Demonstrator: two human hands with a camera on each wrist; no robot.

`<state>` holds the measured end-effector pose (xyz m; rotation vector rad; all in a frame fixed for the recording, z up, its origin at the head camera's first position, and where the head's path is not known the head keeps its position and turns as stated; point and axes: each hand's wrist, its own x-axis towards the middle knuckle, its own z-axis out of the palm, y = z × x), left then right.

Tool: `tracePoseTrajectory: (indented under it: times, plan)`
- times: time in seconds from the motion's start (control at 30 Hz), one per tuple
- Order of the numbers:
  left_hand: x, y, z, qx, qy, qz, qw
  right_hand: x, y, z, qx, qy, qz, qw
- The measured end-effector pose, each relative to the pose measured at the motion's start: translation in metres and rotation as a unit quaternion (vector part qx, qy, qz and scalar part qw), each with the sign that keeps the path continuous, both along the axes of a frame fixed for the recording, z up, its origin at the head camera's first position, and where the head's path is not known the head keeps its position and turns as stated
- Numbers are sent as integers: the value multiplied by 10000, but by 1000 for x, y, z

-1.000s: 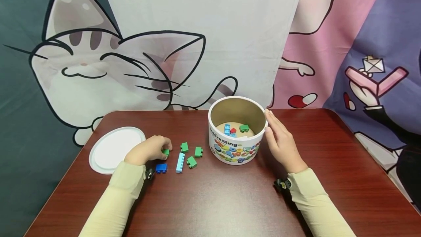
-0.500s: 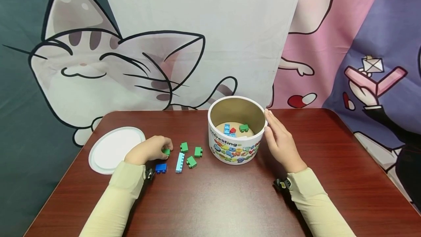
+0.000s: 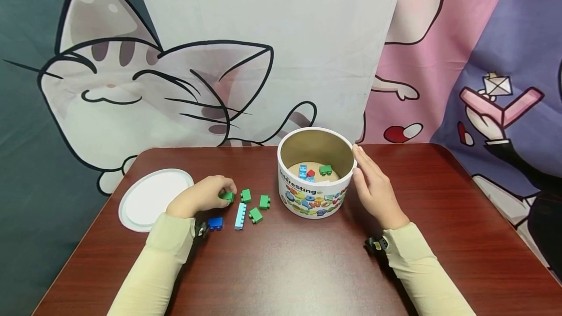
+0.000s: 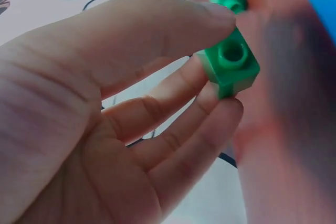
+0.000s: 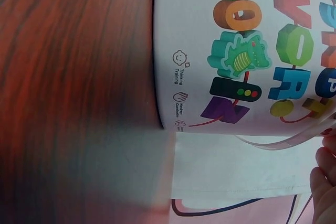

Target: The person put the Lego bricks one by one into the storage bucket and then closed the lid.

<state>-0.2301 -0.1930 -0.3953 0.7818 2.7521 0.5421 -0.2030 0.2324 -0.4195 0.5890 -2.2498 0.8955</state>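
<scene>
"Just right of the white disc (image 3: 155, 200), your left hand (image 3: 204, 196) has edged farther and rightward, carrying the green block (image 3: 227, 197) pinched between thumb and fingers."

"What follows along your counter (image 3: 298, 267)?"

"Nearer you, a blue block (image 3: 215, 224); then a light-blue block (image 3: 240, 216) and three more green blocks (image 3: 255, 216)."

"And then?"

"Your printed tub (image 3: 311, 204), small blocks (image 3: 325, 170) inside; your right hand (image 3: 377, 194) rests straight-fingered against its right side."
</scene>
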Motion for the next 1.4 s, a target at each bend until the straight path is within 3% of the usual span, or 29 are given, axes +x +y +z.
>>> tracePoseTrajectory:
  times: [0.63,1.03,1.4]
  plan:
    - [0,29,31,774,846,-218,9932,0,-2,-2,16,30,14,10000]
    - [4,50,60,1457,1738,-377,9732,-1,-1,-1,45,49,-29,10000]
    - [4,74,78,1860,1986,-562,9606,0,-1,0,31,1,-49,10000]
